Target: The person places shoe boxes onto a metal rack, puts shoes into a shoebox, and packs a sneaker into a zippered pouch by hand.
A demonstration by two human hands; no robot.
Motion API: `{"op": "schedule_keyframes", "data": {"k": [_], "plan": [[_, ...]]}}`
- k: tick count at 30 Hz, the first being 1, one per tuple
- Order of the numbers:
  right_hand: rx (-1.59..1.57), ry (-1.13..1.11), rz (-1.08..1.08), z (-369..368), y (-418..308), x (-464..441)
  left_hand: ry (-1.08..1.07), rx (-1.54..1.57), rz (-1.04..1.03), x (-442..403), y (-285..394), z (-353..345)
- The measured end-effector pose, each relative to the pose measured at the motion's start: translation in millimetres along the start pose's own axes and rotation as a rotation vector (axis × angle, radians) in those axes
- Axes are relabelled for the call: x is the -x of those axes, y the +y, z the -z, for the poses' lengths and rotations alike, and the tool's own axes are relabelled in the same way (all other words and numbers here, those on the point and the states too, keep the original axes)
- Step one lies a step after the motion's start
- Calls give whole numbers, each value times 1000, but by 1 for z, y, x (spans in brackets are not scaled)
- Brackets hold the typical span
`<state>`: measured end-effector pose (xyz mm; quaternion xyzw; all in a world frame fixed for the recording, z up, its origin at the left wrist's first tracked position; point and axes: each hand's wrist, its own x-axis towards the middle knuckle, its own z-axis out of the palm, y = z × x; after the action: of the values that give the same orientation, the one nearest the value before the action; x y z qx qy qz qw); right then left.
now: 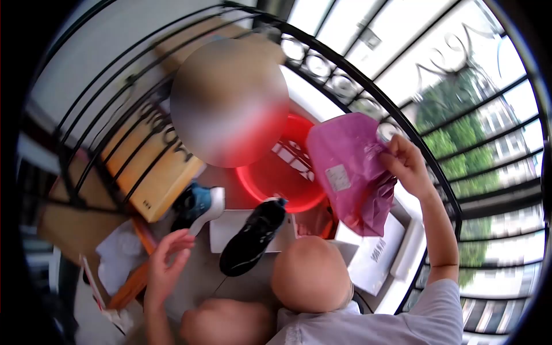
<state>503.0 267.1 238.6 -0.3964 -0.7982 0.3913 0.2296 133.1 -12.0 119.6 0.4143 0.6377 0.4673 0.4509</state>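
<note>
My right hand (405, 164) is raised at the right, its fingers closed on the edge of a purple plastic bag (345, 149). The bag hangs partly over a red basin (270, 183) and carries a small white label. My left hand (171, 256) is at the lower left, fingers spread and slightly bent, holding nothing. Closest to it is a blue and black shoe with a white sole (207, 204). A black shoe (253, 238) lies tilted between my hands, partly over a pale box (221, 230).
A yellow cardboard box (152, 172) stands at the left beside black metal railings (397, 112). A white box with dark lettering (376, 253) is at the right. My bent knee (313, 273) is below. A blurred circle hides the area above the basin.
</note>
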Motion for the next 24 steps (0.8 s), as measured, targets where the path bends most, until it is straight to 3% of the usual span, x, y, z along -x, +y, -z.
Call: {"op": "schedule_keyframes", "data": {"k": [4, 7, 9, 13, 14, 16, 17, 19, 20, 22, 23, 24], "plan": [[4, -278, 390, -102, -54, -60, -34, 232, -20, 19, 10, 1], [94, -417, 837, -201, -92, -71, -34, 708, -80, 39, -12, 5], [85, -490, 1101, -267, -110, -60, 221, 928, -32, 59, -24, -2], [163, -612, 1466, -359, -125, -13, 496, 1073, 115, 104, -69, 19], [269, -743, 1476, -372, -125, -1, 531, 1138, 73, 118, -86, 18], [181, -761, 1535, -399, -126, 14, 512, 1440, -105, 143, -88, 19], [122, -761, 1573, -408, -128, 21, 531, 1446, -99, 157, -100, 14], [109, -906, 1535, -417, -128, 27, 873, 211, -169, 182, -127, -1], [76, -900, 1535, -422, -127, 29, 880, 220, -153, 184, -123, 3], [57, -806, 1503, -429, -122, 30, 935, 1061, 121, 184, -108, 17], [50, -819, 1499, -432, -120, 27, 943, 1066, 131, 194, -128, 11], [-3, -800, 1252, -434, -117, 21, 1021, 460, 172, 209, -163, -3]]}}
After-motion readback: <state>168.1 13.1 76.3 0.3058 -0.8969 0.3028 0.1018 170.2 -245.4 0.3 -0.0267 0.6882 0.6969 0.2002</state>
